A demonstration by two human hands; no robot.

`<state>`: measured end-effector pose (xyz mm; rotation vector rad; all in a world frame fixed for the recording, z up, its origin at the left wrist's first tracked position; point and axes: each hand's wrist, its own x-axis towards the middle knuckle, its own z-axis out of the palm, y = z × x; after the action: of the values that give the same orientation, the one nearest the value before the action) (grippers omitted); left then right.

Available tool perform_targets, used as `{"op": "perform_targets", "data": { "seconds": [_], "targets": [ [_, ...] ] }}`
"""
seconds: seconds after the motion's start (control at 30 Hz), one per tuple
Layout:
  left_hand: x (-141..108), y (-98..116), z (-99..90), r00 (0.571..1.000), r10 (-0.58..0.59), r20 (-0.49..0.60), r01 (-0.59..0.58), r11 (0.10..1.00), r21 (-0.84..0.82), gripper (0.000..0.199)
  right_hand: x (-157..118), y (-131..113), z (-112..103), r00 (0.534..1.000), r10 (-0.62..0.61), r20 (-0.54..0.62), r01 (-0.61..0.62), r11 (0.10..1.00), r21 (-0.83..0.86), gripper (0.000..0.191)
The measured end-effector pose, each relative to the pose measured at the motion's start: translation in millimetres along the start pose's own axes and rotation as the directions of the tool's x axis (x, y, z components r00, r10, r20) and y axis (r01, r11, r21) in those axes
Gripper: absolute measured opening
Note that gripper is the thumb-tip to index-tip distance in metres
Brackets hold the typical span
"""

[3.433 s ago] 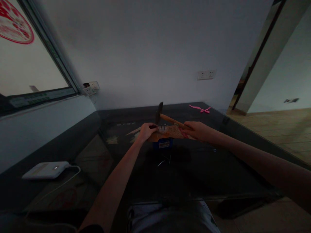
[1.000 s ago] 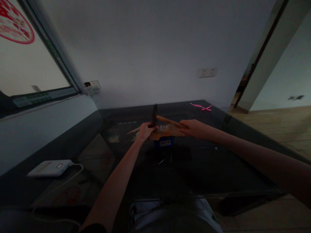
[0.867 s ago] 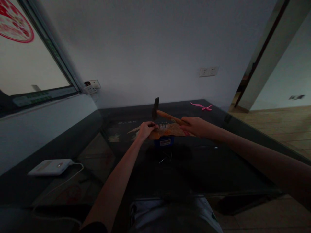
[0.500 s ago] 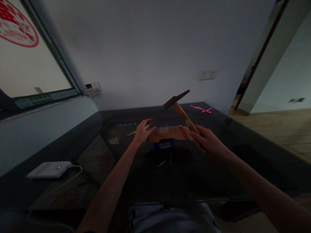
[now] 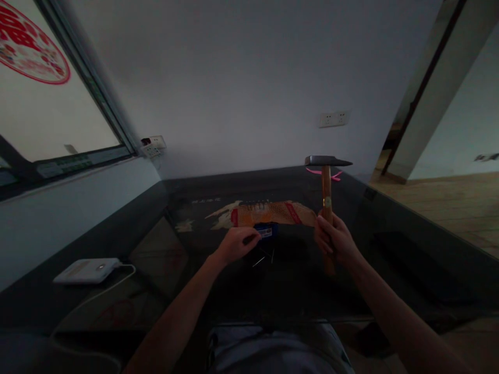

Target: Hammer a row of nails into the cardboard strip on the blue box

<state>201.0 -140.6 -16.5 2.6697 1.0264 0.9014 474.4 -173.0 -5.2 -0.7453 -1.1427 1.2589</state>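
Some thin dark nails (image 5: 257,206) were in the long, tan, red-banded piece (image 5: 277,212) mid-tabletop (image 5: 304,296); loose silver nails (image 5: 259,261) lay out, nearer the front edge. The right hand (image 5: 336,238) gripped a wood-handled metal hammer (image 5: 326,189); the left hand (image 5: 236,245) curled by a blue box (image 5: 270,230), its hold unclear.

Has swung the hammer (image 5: 326,189) in the right hand (image 5: 334,240) from a slant over the upright nails (image 5: 256,206) to upright near the patterned piece's (image 5: 278,212) right end, partly covering the pink ribbon (image 5: 336,177); has drawn the left hand (image 5: 237,244) off the left end, down near the blue box (image 5: 268,229), baring a red patch (image 5: 234,217).
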Motion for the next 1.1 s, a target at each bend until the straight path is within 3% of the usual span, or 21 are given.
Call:
{"op": "perform_targets", "data": {
  "seconds": [0.2, 0.47, 0.77, 0.97, 1.1],
  "targets": [
    [0.6, 2.3, 0.9, 0.952, -0.067, 0.297, 0.067, 0.998, 0.010, 0.017, 1.8, 9.3, 3.5, 0.999, 0.024, 0.043, -0.022, 0.998, -0.051, 0.026],
    [-4.6, -9.9, 2.2, 0.875, -0.222, 0.431, 0.190, 0.975, 0.116, 0.014, 3.2, 16.6, 2.1, 0.993, 0.078, 0.091, -0.074, 0.996, -0.051, 0.024],
    [-8.5, 7.6, 3.7, 0.808, -0.238, 0.538, 0.176, 0.970, 0.165, 0.016, 3.7, 12.8, 2.7, 0.995, 0.088, 0.037, -0.088, 0.996, -0.013, 0.026],
    [-9.4, 9.2, 2.7, 0.802, -0.310, 0.510, 0.129, 0.924, 0.359, 0.020, 4.9, 14.2, 0.1, 0.997, 0.078, 0.016, -0.077, 0.996, -0.036, 0.027],
    [-7.7, 7.1, -1.0, 0.833, -0.245, 0.497, 0.133, 0.959, 0.250, 0.019, 5.0, 13.7, -0.4, 0.997, 0.080, 0.018, -0.079, 0.996, -0.039, 0.027]
  ]
}}
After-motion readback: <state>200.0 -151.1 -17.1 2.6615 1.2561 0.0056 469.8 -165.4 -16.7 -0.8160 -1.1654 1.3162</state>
